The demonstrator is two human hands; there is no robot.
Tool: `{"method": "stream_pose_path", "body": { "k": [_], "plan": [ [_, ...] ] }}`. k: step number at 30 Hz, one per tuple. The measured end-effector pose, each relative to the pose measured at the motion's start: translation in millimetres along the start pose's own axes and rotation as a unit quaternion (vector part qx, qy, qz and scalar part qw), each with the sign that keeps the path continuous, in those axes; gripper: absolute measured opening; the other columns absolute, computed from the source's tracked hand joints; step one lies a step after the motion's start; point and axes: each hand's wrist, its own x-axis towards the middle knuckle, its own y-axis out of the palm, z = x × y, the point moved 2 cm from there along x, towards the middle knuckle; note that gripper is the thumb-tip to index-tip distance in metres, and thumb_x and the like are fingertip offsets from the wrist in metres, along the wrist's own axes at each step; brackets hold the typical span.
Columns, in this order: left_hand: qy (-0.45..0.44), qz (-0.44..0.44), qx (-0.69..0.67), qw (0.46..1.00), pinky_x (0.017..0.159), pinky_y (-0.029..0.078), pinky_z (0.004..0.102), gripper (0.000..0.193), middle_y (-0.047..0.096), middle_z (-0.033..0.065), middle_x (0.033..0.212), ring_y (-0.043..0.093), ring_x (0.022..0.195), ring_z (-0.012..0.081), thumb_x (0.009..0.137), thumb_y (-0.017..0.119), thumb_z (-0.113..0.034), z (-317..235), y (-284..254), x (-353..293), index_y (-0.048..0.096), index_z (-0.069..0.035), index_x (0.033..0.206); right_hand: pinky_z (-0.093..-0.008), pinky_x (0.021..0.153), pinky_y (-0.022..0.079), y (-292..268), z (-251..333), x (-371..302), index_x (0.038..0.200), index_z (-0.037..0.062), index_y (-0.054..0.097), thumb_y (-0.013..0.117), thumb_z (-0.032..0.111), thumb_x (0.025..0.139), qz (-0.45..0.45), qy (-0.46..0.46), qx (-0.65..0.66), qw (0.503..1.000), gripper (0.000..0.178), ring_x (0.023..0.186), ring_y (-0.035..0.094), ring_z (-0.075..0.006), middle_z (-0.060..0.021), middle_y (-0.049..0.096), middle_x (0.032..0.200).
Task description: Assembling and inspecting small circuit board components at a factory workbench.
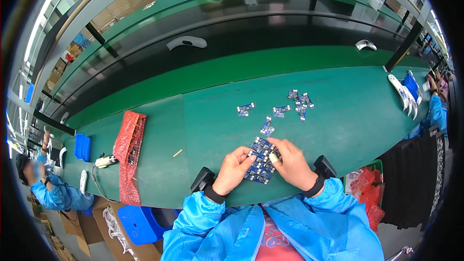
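A panel of joined blue circuit boards [261, 164] is held between my two hands, low over the green bench near its front edge. My left hand [234, 169] grips the panel's left side, thumb on top. On the opposite side, my right hand [293, 165] pinches the edge, with a pale cover on one fingertip or thumb. Just beyond the panel lies a small loose circuit board [267, 126]. Farther back are more separated pieces: one board [245, 109] to the left, another board [281, 111], and a cluster of boards [301, 99] to the right.
Left on the bench are red bubble wrap [126, 164] around more boards, a corded white tool [104, 162], a thin stick [178, 153] and a blue bin [82, 147]. White curved shells [403, 94] lie far right. A black conveyor [232, 31] runs behind. Co-workers sit at both sides.
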Motion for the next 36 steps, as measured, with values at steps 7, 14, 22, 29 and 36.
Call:
{"method": "stream_pose_path", "body": {
  "k": [7, 14, 22, 29, 36],
  "plan": [
    [0.013, -0.048, 0.083, 0.995, 0.064, 0.049, 0.0215, 0.013, 0.068, 0.0061, 0.085, 0.061, 0.074, 0.0061, 0.095, 0.054, -0.005, 4.7, 8.5, 5.0, 0.056, 0.004, 0.103, -0.0415, 0.074, 0.049, 1.0, 1.8, -4.6, 0.117, -0.0017, 0.054, 0.063, -0.004, 0.074, -0.098, -0.095, -0.110, 0.985, 0.044, 0.087, 0.059, -0.0346, -0.0174, 0.058, 0.096],
    [0.053, -0.099, 0.294, 0.949, 0.068, 0.049, 0.0281, 0.027, 0.066, 0.0092, 0.093, 0.061, 0.083, 0.0136, 0.088, 0.064, -0.012, -11.5, -7.5, 7.8, 0.058, 0.004, 0.108, -0.0370, 0.079, 0.050, -22.1, -18.9, 0.6, 0.118, 0.0023, 0.058, 0.065, 0.001, 0.079, -0.031, -0.007, 0.041, 0.999, 0.040, 0.089, 0.060, -0.0310, -0.0141, 0.060, 0.101],
    [-0.028, 0.066, 0.256, 0.964, 0.072, 0.045, 0.0241, 0.021, 0.065, 0.0014, 0.091, 0.057, 0.083, 0.0081, 0.091, 0.061, -0.015, -45.6, 17.2, 7.8, 0.063, -0.001, 0.107, -0.0348, 0.087, 0.050, -44.2, -7.8, -0.8, 0.122, 0.0028, 0.055, 0.069, 0.009, 0.081, 0.111, -0.012, 0.180, 0.977, 0.043, 0.100, 0.062, -0.0244, -0.0107, 0.063, 0.108],
    [-0.078, 0.104, -0.013, 0.991, 0.073, 0.048, 0.0218, 0.012, 0.065, 0.0017, 0.093, 0.058, 0.082, 0.0067, 0.095, 0.058, -0.011, -22.6, 39.5, 4.5, 0.062, -0.001, 0.099, -0.0250, 0.068, 0.049, -22.2, -33.0, -20.2, 0.105, 0.0003, 0.059, 0.065, 0.011, 0.089, 0.046, 0.177, 0.463, 0.867, 0.020, 0.077, 0.058, -0.0096, -0.0033, 0.063, 0.088],
    [-0.079, 0.107, -0.141, 0.981, 0.078, 0.047, 0.0223, 0.012, 0.063, 0.0022, 0.095, 0.057, 0.087, 0.0073, 0.096, 0.056, -0.012, -0.9, 45.9, 3.5, 0.060, -0.001, 0.101, -0.0220, 0.063, 0.048, -17.5, -32.7, -23.8, 0.090, 0.0026, 0.061, 0.064, 0.014, 0.090, 0.009, 0.165, 0.540, 0.825, 0.012, 0.069, 0.056, -0.0068, -0.0020, 0.063, 0.082]
  ]
}}
